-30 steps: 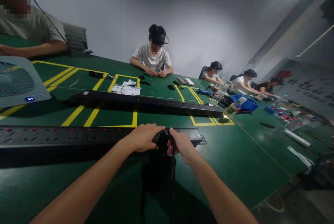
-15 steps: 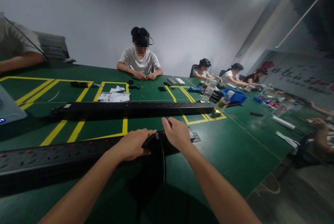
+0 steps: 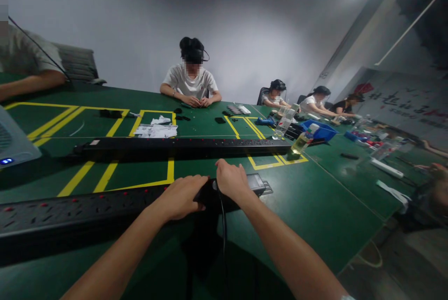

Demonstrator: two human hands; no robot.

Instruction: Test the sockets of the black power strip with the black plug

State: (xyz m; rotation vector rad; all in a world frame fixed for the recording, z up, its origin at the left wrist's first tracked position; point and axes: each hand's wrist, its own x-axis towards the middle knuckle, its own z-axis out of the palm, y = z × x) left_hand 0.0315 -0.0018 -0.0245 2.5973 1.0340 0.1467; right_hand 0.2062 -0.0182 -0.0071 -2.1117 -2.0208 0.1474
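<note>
A long black power strip with red switches lies along the near side of the green table. My left hand is wrapped over it near its right end, fingers curled. Beside those fingers a dark piece shows, its kind unclear. Just to the right, my right hand is closed above the strip; whatever its fingers hold is hidden. A thin black cable runs down from between the hands. Past my right hand, the strip's end shows a grey panel and a metal bracket.
A second black power strip lies parallel behind. Near its right end stand a bottle of yellow liquid, a clear bottle and a blue bin. White papers lie behind it. A person sits opposite; others sit farther right.
My right hand has shifted slightly left and closed more, uncovering more of the grey panel at the strip's end. My left hand stays on the strip. The whole view has moved a little.
</note>
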